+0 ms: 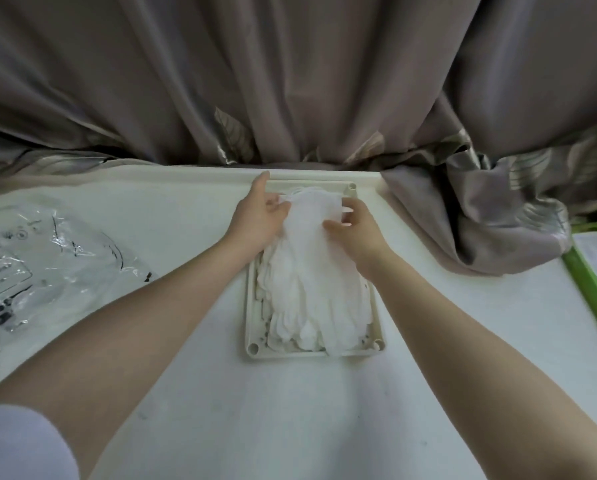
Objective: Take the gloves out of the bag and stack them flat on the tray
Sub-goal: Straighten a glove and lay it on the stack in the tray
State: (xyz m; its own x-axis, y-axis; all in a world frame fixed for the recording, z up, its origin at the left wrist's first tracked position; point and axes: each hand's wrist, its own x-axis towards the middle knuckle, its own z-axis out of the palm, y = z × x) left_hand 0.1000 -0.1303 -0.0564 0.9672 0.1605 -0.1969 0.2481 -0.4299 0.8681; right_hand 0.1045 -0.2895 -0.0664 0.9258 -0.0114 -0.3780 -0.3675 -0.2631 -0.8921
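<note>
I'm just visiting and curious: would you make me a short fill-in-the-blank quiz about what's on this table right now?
1. The stack of white gloves lies in the cream ____.
2. The clear plastic bag lies on the person's ____ side of the tray.
3. Both hands, the left hand and the right hand, are at the ____ end of the glove stack.
4. The object at the table's right edge has a ____ border.

Missing words: tray; left; far; green
</note>
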